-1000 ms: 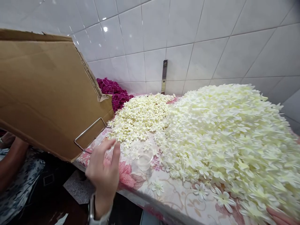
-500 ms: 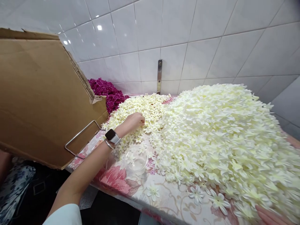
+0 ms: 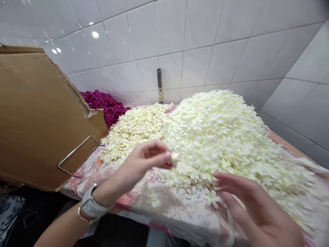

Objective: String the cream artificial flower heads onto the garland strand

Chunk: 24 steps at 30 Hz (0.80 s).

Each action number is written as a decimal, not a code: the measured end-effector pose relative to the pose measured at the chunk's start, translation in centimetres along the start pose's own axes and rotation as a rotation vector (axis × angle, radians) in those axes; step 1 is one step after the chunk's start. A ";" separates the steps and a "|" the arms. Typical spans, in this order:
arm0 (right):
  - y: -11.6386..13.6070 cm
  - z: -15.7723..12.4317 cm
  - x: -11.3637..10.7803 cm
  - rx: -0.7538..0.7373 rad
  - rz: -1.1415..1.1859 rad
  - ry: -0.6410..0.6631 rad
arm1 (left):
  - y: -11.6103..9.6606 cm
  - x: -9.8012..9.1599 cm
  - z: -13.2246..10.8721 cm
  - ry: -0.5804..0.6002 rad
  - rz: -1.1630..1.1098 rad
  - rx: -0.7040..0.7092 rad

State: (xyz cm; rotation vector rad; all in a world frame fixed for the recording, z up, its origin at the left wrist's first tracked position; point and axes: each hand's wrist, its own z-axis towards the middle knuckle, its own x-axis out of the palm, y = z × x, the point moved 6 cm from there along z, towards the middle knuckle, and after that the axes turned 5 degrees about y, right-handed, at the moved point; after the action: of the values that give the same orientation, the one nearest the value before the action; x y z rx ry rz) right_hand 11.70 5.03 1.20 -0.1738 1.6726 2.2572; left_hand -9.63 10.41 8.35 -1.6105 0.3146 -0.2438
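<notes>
My left hand (image 3: pixel 145 159), with a white watch on its wrist, pinches a small cream flower (image 3: pixel 175 159) between thumb and fingertips. It is raised in front of the flower piles. At the lower right, my right hand (image 3: pixel 259 212) is blurred, its thumb and fingers apart and curved toward the left. A pale strip (image 3: pixel 230 226) hangs below its thumb; whether the hand touches it I cannot tell. Beyond both hands lies a tall heap of large white flowers (image 3: pixel 218 127). Left of it spreads a lower pile of small cream flowers (image 3: pixel 138 120).
A cardboard box (image 3: pixel 38 120) stands at the left beside a bent metal wire handle (image 3: pixel 74 152). Purple flowers (image 3: pixel 102 104) are heaped behind it. Loose white flowers (image 3: pixel 211 198) lie near the front of the floral tablecloth (image 3: pixel 180 209). A metal bracket (image 3: pixel 159 85) is fixed to the tiled wall.
My left hand has come back from the small-flower pile toward me, now with a flower in its pinch. The right hand has risen inward from the lower right edge. The view has shifted right.
</notes>
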 end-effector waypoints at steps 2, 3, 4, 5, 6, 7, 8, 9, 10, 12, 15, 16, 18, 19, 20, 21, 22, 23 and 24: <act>2.6 0.9 2.1 0.053 0.180 0.180 | 1.0 2.7 -0.9 0.022 -0.089 -0.038; 3.6 1.2 2.8 0.068 0.265 0.254 | 1.5 3.6 -1.2 0.017 -0.123 -0.044; 4.1 1.4 3.3 0.084 0.329 0.303 | 2.0 4.3 -1.4 0.009 -0.146 -0.043; 4.4 1.5 3.4 0.091 0.379 0.330 | 2.4 4.8 -1.6 0.001 -0.160 -0.037; 4.4 1.5 3.4 0.094 0.415 0.345 | 2.7 5.1 -1.8 -0.010 -0.163 -0.027; 4.2 1.5 3.3 0.093 0.439 0.353 | 3.0 5.2 -1.9 -0.022 -0.156 -0.012; 4.0 1.4 3.2 0.090 0.459 0.364 | 3.1 5.3 -2.1 -0.035 -0.144 0.006; 3.7 1.3 3.1 0.082 0.476 0.387 | 3.2 5.4 -2.3 -0.052 -0.129 0.024; 3.5 1.2 3.1 0.071 0.491 0.416 | 3.2 5.5 -2.5 -0.066 -0.111 0.039; 3.2 1.0 3.1 0.049 0.507 0.473 | 3.3 5.6 -2.8 -0.095 -0.066 0.059; 3.3 1.0 2.9 0.021 0.503 0.467 | 3.2 6.0 -3.2 -0.140 0.018 0.096; 3.4 1.0 2.8 0.010 0.492 0.448 | 3.3 6.0 -3.2 -0.157 0.048 0.114; 3.6 0.9 2.8 -0.037 0.456 0.402 | 3.3 6.2 -3.4 -0.198 0.107 0.158; 3.7 0.8 2.8 -0.069 0.430 0.376 | 3.4 6.2 -3.5 -0.226 0.142 0.190; 3.8 0.6 2.8 -0.106 0.397 0.346 | 3.4 6.3 -3.6 -0.262 0.188 0.228; 3.8 0.4 2.9 -0.145 0.355 0.307 | 3.4 6.3 -3.9 -0.306 0.246 0.278; 3.7 0.2 2.9 -0.190 0.305 0.260 | 3.3 6.4 -4.2 -0.357 0.316 0.344; 3.7 -0.1 2.9 -0.237 0.251 0.210 | 3.2 6.5 -4.6 -0.412 0.391 0.413; 3.7 -0.3 2.9 -0.281 0.201 0.157 | 3.1 6.6 -5.0 -0.457 0.461 0.478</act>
State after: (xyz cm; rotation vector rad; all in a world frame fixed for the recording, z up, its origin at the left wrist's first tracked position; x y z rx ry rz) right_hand 7.74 4.29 3.66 -0.2647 1.4949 2.6895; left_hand -5.28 3.30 5.40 -1.0440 0.2406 0.3770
